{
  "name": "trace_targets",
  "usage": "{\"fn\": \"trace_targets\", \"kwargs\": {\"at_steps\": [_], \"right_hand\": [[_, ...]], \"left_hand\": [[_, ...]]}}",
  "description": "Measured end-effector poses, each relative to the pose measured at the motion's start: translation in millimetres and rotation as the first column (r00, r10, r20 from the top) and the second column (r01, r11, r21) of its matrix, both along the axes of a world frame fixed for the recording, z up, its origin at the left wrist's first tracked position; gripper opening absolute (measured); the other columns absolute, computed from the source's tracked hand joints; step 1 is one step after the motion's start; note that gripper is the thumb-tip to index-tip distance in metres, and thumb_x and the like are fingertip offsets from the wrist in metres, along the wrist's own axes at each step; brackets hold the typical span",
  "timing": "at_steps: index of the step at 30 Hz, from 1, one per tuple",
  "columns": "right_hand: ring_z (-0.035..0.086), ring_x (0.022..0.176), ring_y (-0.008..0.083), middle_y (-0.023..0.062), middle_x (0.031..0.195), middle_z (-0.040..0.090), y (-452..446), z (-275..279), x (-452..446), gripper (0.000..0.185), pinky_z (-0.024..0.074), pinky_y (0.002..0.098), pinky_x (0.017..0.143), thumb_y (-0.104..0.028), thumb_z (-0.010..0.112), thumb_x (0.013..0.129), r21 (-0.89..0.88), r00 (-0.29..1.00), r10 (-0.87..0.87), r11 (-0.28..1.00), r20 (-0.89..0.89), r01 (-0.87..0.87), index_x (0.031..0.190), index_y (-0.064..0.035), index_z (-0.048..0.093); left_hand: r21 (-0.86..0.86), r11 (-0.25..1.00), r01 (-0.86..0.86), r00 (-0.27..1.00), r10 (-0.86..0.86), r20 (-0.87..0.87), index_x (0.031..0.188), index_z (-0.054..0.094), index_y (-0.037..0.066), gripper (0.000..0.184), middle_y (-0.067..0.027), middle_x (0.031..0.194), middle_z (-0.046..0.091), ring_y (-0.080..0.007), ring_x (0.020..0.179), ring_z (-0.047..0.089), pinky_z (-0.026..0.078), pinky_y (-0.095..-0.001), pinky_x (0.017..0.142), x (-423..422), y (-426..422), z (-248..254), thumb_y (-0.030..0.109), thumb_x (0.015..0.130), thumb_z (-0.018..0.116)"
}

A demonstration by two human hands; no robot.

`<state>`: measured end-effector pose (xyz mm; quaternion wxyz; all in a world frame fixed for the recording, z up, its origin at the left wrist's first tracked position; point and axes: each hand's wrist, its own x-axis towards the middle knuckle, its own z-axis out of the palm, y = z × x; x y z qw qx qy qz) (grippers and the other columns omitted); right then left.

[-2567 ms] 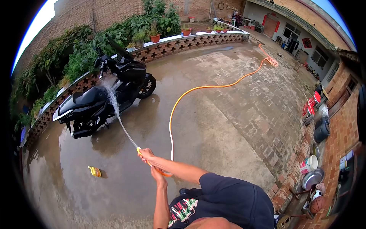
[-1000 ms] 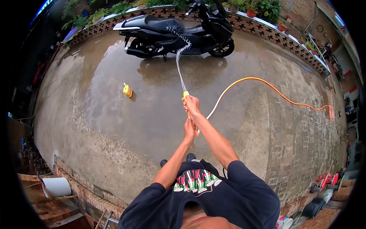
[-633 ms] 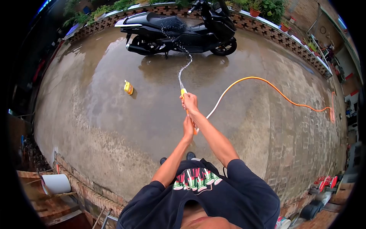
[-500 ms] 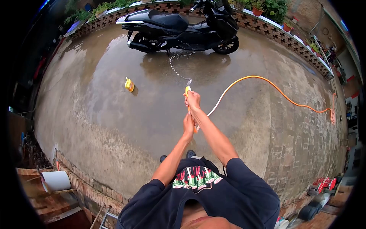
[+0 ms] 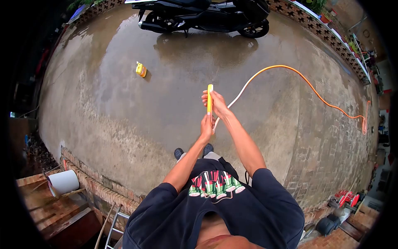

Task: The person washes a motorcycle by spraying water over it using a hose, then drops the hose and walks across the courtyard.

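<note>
A yellow and white hose nozzle (image 5: 209, 99) points away from me, over the wet concrete. My right hand (image 5: 217, 103) is closed around its upper part, with fingertips showing on the left side. Just below, my left hand (image 5: 207, 126) grips the lower end of the nozzle; what its fingers cover is hidden. The hose (image 5: 277, 66), white near my hands and orange farther along, curves off to the right. Beyond the nozzle a black scooter (image 5: 203, 20) stands on the concrete, its top cut off by the view. No clear water jet shows.
A yellow bottle (image 5: 141, 70) stands on the ground ahead to the left. Coiled hose (image 5: 364, 124) lies at the far right. A low brick wall (image 5: 327, 37) runs behind the scooter. A white bucket (image 5: 63, 182) and a ladder (image 5: 112, 230) are at lower left.
The view has tilted down, so the scooter and bottle sit higher. The nozzle has turned more upright in my hands. The water arc seen earlier toward the scooter no longer shows.
</note>
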<state>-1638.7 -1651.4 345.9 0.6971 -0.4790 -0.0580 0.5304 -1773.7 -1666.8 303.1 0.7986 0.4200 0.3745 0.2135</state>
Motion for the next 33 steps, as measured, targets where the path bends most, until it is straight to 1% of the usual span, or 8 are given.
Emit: {"fn": "trace_targets", "kwargs": {"at_steps": [9,14,18,22,23,24,29,33], "right_hand": [[0.062,0.105,0.0167,0.0069,0.124,0.065,-129,-104,-33,0.045,0.0516,0.0357,0.090,-0.041,0.040,0.107,-0.273,0.994,-0.070,0.961,-0.084,0.045,0.138,-0.0102,0.052],[0.067,0.098,0.0204,0.0117,0.114,0.069,-276,-211,-102,0.035,0.0550,0.0337,0.079,-0.031,0.056,0.099,-0.776,0.952,-0.302,0.611,-0.047,0.155,0.124,-0.0078,0.057],[0.067,0.080,0.0203,0.0111,0.099,0.071,-348,-204,-163,0.025,0.0550,0.0318,0.067,-0.022,0.057,0.096,-0.901,0.886,-0.464,0.388,-0.011,0.192,0.115,-0.0066,0.060],[0.067,0.088,0.0214,0.0108,0.107,0.069,-345,-175,-216,0.035,0.0561,0.0364,0.075,-0.022,0.055,0.096,-0.935,0.828,-0.561,0.296,-0.005,0.195,0.127,-0.0047,0.056],[0.067,0.088,0.0214,0.0108,0.107,0.069,-328,-162,-225,0.035,0.0561,0.0364,0.075,-0.022,0.055,0.096,-0.936,0.828,-0.560,0.295,-0.006,0.193,0.127,-0.0047,0.056],[0.067,0.087,0.0218,0.0115,0.108,0.069,-314,-150,-236,0.034,0.0558,0.0357,0.073,-0.020,0.054,0.096,-0.925,0.839,-0.545,0.320,-0.001,0.207,0.127,-0.0056,0.056],[0.067,0.090,0.0231,0.0123,0.112,0.068,-253,-119,-281,0.035,0.0557,0.0358,0.071,-0.017,0.051,0.096,-0.896,0.844,-0.534,0.399,-0.054,0.196,0.128,-0.0058,0.056],[0.065,0.099,0.0257,0.0130,0.117,0.066,-258,-122,-328,0.037,0.0558,0.0403,0.077,-0.018,0.051,0.096,-0.920,0.850,-0.511,0.381,-0.130,0.089,0.131,-0.0064,0.053]], "left_hand": [[0.021,0.982,0.190,0.968,-0.183,-0.171,0.085,0.054,0.010,0.037,0.0057,0.065,0.042,-0.0047,0.055,0.037,0.031,-0.0224,0.049,-48,11,-55,0.036,0.107,0.041],[0.044,0.960,0.276,0.945,-0.263,-0.193,0.086,0.055,0.010,0.037,0.0056,0.066,0.043,-0.0050,0.056,0.039,0.033,-0.0225,0.051,-54,70,-87,0.036,0.107,0.041],[0.140,0.931,0.336,0.933,-0.309,-0.184,0.084,0.055,0.009,0.039,0.0045,0.066,0.045,-0.0061,0.057,0.041,0.035,-0.0226,0.052,-18,190,-88,0.038,0.107,0.043],[0.196,0.945,0.264,0.959,-0.234,-0.162,0.090,0.056,0.008,0.046,0.0042,0.063,0.045,-0.0073,0.053,0.042,0.036,-0.0243,0.049,69,416,-105,0.045,0.107,0.036],[0.255,0.941,0.224,0.968,-0.183,-0.174,0.098,0.057,0.009,0.050,-0.0057,0.083,0.056,-0.0150,0.075,0.055,0.049,-0.0296,0.070,87,492,-130,0.050,0.107,0.030],[0.213,0.954,0.211,0.922,-0.121,-0.368,0.130,0.053,0.008,0.058,-0.0198,0.134,0.050,-0.0266,0.129,0.046,0.035,-0.0396,0.111,97,551,-128,0.053,0.106,0.025],[0.419,0.776,0.472,0.829,-0.229,-0.510,0.158,-0.008,0.015,0.072,-0.0092,0.166,-0.006,-0.0245,0.153,-0.005,0.003,-0.0378,0.123,55,619,-138,0.050,0.106,0.028],[0.332,0.893,0.304,0.867,-0.114,-0.485,0.153,0.033,0.006,0.065,-0.0172,0.159,0.031,-0.0273,0.148,0.026,0.022,-0.0377,0.120,-76,514,-236,0.040,0.102,0.054]]}}
